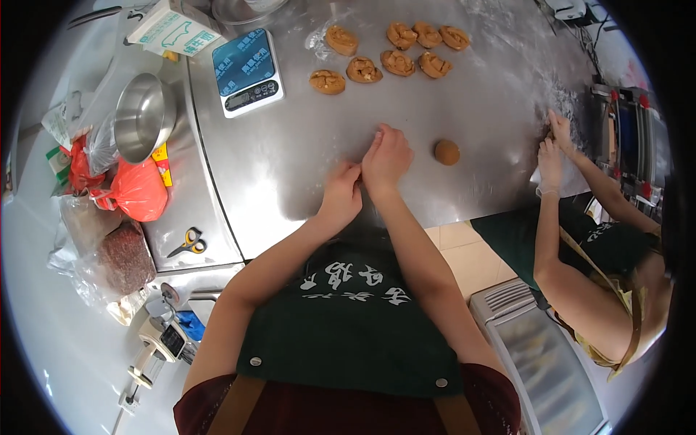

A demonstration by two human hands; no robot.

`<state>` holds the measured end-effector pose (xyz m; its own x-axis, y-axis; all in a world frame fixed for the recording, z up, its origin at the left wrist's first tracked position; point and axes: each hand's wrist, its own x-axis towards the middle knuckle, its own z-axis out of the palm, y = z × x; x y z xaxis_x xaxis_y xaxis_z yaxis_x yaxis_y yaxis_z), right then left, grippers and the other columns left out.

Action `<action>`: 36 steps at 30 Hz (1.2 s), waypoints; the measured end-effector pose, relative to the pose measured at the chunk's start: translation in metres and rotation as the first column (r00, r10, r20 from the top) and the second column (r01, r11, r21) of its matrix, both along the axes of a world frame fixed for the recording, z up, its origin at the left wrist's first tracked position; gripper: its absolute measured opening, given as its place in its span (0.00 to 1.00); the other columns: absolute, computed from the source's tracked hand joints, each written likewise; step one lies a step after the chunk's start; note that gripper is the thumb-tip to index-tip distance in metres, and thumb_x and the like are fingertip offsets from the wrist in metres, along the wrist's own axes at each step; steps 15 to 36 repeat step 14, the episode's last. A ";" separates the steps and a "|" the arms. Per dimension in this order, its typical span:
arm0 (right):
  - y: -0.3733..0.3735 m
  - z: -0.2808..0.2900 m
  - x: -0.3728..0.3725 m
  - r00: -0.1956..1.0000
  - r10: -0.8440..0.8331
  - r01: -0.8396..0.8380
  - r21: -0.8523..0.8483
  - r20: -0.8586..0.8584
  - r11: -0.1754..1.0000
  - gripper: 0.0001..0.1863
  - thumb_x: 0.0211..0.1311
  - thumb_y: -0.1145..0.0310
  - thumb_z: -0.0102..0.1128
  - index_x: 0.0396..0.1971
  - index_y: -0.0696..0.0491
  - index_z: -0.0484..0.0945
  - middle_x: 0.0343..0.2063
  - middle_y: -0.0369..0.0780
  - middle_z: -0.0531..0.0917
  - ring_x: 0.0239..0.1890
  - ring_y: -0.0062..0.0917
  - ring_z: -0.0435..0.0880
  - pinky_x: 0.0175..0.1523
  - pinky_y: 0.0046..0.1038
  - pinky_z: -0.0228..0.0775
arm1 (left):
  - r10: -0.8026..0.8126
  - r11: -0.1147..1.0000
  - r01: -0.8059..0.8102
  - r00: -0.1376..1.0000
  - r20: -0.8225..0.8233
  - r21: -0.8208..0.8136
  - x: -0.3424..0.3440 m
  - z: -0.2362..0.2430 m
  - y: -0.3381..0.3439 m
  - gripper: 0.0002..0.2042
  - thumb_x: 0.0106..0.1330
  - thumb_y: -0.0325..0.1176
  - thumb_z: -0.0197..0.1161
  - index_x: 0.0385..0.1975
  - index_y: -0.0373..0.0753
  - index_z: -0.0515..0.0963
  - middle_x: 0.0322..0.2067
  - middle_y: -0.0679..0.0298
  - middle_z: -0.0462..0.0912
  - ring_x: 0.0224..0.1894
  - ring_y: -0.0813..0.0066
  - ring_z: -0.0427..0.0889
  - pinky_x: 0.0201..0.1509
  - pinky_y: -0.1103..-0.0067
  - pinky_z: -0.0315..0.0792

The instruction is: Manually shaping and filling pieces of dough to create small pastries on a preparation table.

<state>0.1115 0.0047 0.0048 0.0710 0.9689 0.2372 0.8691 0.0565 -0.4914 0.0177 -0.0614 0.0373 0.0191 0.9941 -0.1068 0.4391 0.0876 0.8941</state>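
Observation:
Both my hands are over the steel table (319,138), close together at its near side. My left hand (341,194) is closed, its curled fingers turned toward the right wrist; whatever they may hold is hidden. My right hand (386,156) reaches a little farther out, with fingers bent and pressed together, back of the hand up; anything under them is out of sight. To the right of it sits a smooth brown dough ball (447,152). Beyond my hands lie several brown dough pieces with lumpy, open-topped filling (364,70), loosely in two rows.
A digital scale (246,71) with a blue-covered top stands at the far left, near a carton (177,29). Further left are a steel bowl (146,117), a red plastic bag (138,190) and scissors (188,243). At the right, a co-worker's gloved hand (551,163) works on the floured table.

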 end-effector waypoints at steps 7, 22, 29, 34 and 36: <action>0.000 -0.019 0.025 0.994 -0.039 0.037 0.024 0.101 0.999 0.13 0.55 0.72 0.51 0.42 0.52 0.74 0.34 0.39 0.76 0.39 0.34 0.74 0.43 0.37 0.60 | -0.042 0.997 0.049 0.995 -0.095 0.066 -0.006 -0.020 0.038 0.13 0.56 0.18 0.51 0.41 0.34 0.75 0.34 0.54 0.76 0.38 0.53 0.77 0.43 0.71 0.72; -0.020 -0.014 0.035 0.935 -0.253 0.230 -0.116 -0.247 0.966 0.13 0.57 0.71 0.52 0.42 0.52 0.74 0.37 0.40 0.77 0.43 0.36 0.75 0.48 0.42 0.62 | -0.691 0.721 0.653 0.701 -0.174 -0.232 0.001 -0.019 0.102 0.11 0.58 0.33 0.59 0.37 0.37 0.78 0.40 0.54 0.76 0.44 0.57 0.75 0.47 0.68 0.70; -0.020 -0.014 0.035 0.935 -0.253 0.230 -0.116 -0.247 0.966 0.13 0.57 0.71 0.52 0.42 0.52 0.74 0.37 0.40 0.77 0.43 0.36 0.75 0.48 0.42 0.62 | -0.691 0.721 0.653 0.701 -0.174 -0.232 0.001 -0.019 0.102 0.11 0.58 0.33 0.59 0.37 0.37 0.78 0.40 0.54 0.76 0.44 0.57 0.75 0.47 0.68 0.70; -0.020 -0.014 0.035 0.935 -0.253 0.230 -0.116 -0.247 0.966 0.13 0.57 0.71 0.52 0.42 0.52 0.74 0.37 0.40 0.77 0.43 0.36 0.75 0.48 0.42 0.62 | -0.691 0.721 0.653 0.701 -0.174 -0.232 0.001 -0.019 0.102 0.11 0.58 0.33 0.59 0.37 0.37 0.78 0.40 0.54 0.76 0.44 0.57 0.75 0.47 0.68 0.70; -0.020 -0.014 0.035 0.935 -0.253 0.230 -0.116 -0.247 0.966 0.13 0.57 0.71 0.52 0.42 0.52 0.74 0.37 0.40 0.77 0.43 0.36 0.75 0.48 0.42 0.62 | -0.691 0.721 0.653 0.701 -0.174 -0.232 0.001 -0.019 0.102 0.11 0.58 0.33 0.59 0.37 0.37 0.78 0.40 0.54 0.76 0.44 0.57 0.75 0.47 0.68 0.70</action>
